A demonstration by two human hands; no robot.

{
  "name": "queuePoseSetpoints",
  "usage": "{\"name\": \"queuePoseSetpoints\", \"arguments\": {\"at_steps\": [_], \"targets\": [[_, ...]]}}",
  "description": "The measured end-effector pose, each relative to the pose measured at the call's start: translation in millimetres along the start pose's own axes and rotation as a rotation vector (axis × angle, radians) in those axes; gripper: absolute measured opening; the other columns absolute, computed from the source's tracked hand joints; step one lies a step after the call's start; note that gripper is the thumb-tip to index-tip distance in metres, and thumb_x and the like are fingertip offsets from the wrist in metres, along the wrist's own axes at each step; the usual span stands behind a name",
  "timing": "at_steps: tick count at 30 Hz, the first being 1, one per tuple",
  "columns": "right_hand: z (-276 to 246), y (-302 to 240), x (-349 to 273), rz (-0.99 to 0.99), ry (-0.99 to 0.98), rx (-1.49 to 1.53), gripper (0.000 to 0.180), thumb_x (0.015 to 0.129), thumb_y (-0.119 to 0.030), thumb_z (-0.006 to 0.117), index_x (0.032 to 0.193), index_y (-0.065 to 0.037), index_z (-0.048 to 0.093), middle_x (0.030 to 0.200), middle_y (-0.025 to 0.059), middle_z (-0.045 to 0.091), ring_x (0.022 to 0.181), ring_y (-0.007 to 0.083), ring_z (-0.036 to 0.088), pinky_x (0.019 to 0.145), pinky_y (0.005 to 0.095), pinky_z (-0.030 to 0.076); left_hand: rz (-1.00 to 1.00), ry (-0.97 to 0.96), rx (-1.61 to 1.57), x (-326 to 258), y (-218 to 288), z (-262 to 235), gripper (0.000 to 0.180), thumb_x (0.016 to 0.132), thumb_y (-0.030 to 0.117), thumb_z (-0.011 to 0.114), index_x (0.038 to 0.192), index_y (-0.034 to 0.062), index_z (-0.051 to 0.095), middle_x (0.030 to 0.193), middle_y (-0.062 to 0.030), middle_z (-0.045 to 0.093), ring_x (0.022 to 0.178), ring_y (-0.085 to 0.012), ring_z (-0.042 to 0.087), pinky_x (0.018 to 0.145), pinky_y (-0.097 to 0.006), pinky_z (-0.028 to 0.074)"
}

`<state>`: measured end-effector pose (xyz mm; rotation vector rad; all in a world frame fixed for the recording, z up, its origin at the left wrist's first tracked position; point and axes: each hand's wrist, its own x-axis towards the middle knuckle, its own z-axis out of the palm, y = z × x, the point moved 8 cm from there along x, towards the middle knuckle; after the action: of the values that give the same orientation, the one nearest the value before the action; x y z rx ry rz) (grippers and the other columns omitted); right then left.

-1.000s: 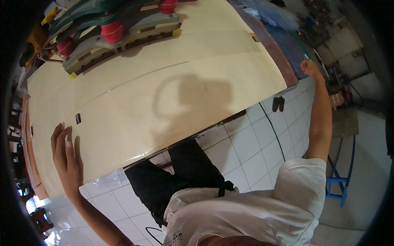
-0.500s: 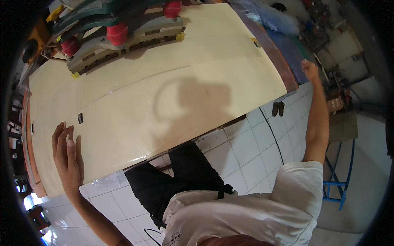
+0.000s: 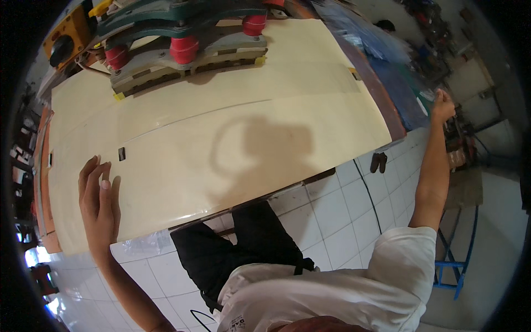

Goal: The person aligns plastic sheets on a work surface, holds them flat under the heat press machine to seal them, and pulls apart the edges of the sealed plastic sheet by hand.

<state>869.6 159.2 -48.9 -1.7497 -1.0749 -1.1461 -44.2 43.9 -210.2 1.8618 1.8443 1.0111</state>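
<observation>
Though broad, sheet [image 3: 182, 166] beneath left fingers [image 3: 105, 198]

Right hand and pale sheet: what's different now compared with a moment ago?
The right hand has moved outward to the right, away from the pale sheet; whether its fingers hold anything is too blurred to tell. The camera view shifted slightly, so the machine with red mounts appears lower and farther right. The left hand stayed over the sheet's left part, near the small dark rectangle.

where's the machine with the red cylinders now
In the head view, the machine is upper left, over the cream sheet, beyond the left hand and right of the yellow-orange box.
</observation>
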Motion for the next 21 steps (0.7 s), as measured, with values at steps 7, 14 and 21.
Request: {"name": "queuePoseSetpoints", "arguments": {"at_steps": [7, 14, 21], "targets": [[-5, -3, 35, -0.02, 0.034, -0.08, 0.019, 0.09, -0.027, 0.075, 0.104, -0.014, 0.08, 0.083, 0.0078, 0.077, 0.069, 0.0183, 0.073, 0.065, 0.0353, 0.058, 0.009, 0.014, 0.069, 4, 18, 4, 0.034, 0.105, 0.017, 0.046, 0.126, -0.007, 0.059, 0.147, -0.0175, 0.042, 0.136, -0.0286, 0.046, 0.11, -0.039, 0.044], [-5, -10, 37, 0.175, -0.005, -0.027, 0.021, 0.091, -0.023, 0.073, 0.096, -0.003, 0.077, 0.088, 0.0121, 0.077, 0.079, 0.0204, 0.075, 0.075, 0.0328, 0.06, 0.022, 0.038, 0.011, 1, 18, -4, 0.034, 0.104, 0.018, 0.048, 0.122, -0.0085, 0.059, 0.144, -0.019, 0.044, 0.132, -0.0305, 0.05, 0.108, -0.039, 0.045], [28, 19, 70, 0.637, -0.047, 0.546, 0.017, 0.086, -0.01, 0.078, 0.095, 0.004, 0.074, 0.09, 0.0165, 0.074, 0.079, 0.0222, 0.072, 0.075, 0.0314, 0.064, -0.013, 0.049, 0.012, -2, 21, -4, 0.035, 0.104, 0.02, 0.048, 0.121, -0.0083, 0.06, 0.14, -0.019, 0.047, 0.131, -0.0315, 0.05, 0.105, -0.038, 0.046]]}}
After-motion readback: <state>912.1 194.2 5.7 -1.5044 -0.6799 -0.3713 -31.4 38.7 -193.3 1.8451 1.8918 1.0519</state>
